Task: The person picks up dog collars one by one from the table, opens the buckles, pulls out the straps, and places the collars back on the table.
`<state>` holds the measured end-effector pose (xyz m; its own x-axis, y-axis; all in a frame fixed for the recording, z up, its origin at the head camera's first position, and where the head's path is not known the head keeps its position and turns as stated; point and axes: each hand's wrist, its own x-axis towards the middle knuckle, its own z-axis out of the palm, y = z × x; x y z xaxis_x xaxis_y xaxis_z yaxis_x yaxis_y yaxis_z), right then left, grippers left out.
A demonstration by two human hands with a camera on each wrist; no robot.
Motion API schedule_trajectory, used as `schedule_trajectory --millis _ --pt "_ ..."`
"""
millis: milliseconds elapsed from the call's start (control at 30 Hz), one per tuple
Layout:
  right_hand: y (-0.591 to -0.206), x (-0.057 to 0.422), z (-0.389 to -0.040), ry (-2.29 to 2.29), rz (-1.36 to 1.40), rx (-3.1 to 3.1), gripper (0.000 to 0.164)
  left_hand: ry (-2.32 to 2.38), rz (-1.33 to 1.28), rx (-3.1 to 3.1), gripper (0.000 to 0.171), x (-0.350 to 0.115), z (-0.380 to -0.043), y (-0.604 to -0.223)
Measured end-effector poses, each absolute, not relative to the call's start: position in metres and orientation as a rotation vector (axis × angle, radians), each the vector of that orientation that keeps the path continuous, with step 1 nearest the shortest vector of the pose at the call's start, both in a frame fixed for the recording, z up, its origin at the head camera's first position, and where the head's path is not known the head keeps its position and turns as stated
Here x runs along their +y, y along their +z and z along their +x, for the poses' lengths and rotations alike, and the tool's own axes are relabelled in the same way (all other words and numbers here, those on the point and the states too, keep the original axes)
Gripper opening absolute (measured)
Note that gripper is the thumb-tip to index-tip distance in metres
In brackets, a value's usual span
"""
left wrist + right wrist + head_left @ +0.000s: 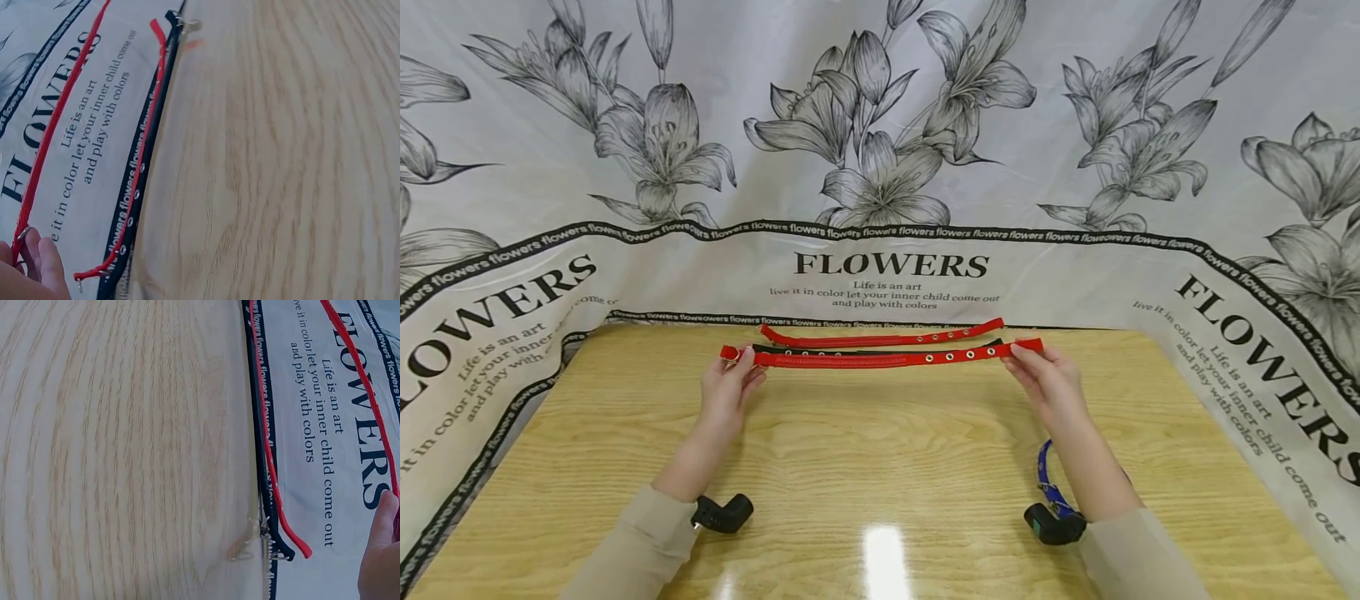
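From my end I've got the left hand [726,392] pinching one tip of a red eyelet collar [842,361], right hand [1052,383] pinching the other, stretched above the wooden table [880,450]. Another red collar [865,342] and a black collar [161,106] sit just beyond, blue collar [1057,502] by the right forearm. Backdrop cloth [1060,283] reads "FLOWERS", then "Life is an art".

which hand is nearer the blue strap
Right. The right hand is just beyond the blue strap; the left hand is farther away, beyond it and well leftward.
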<state>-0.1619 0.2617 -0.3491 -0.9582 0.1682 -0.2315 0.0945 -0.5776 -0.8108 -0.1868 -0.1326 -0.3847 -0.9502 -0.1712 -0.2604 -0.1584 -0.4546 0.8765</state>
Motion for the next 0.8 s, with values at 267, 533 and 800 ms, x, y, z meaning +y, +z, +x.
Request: schedule_trajectory --millis 267,533,800 --pt "-0.369 0.275 -0.181 3.107 -0.816 -0.853 0.015 -2.915 0.665 -1.409 0.009 -0.138 -0.195 -0.394" --pt "-0.390 0.275 -0.203 3.039 -0.922 -0.977 0.013 -2.720 0.685 -1.669 0.044 -0.132 -0.211 -0.408" --pt "-0.403 0.274 -0.215 2.960 -0.921 -1.183 0.012 -2.586 0.696 -1.826 0.059 -0.128 -0.222 -0.414"
